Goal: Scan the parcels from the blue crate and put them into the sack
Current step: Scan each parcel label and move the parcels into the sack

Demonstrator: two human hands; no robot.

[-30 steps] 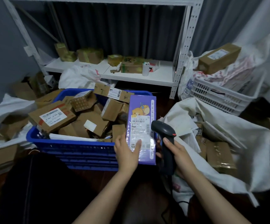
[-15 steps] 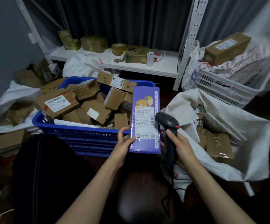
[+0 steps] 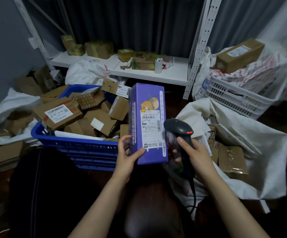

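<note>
My left hand (image 3: pixel 128 156) grips the lower left corner of a tall purple box (image 3: pixel 147 107) with a bear picture and a white shipping label, held upright in front of me. My right hand (image 3: pixel 195 152) holds a black barcode scanner (image 3: pixel 179 128) by its handle, its head right beside the label's right edge. Behind and left of the box stands the blue crate (image 3: pixel 74 144), piled with several brown cardboard parcels. The white sack (image 3: pixel 252 152) lies open on the right with several brown parcels inside.
A white slotted basket (image 3: pixel 239 98) with bags and a brown box sits at the back right. A white metal shelf (image 3: pixel 149 73) at the back carries small boxes and a white cup. Loose cartons and white bags lie on the floor at left. The scanner's cable hangs down.
My left hand has shifted from the box's front face to its lower left corner. The box has turned slightly, showing its left side, and the scanner head sits closer to the label.
</note>
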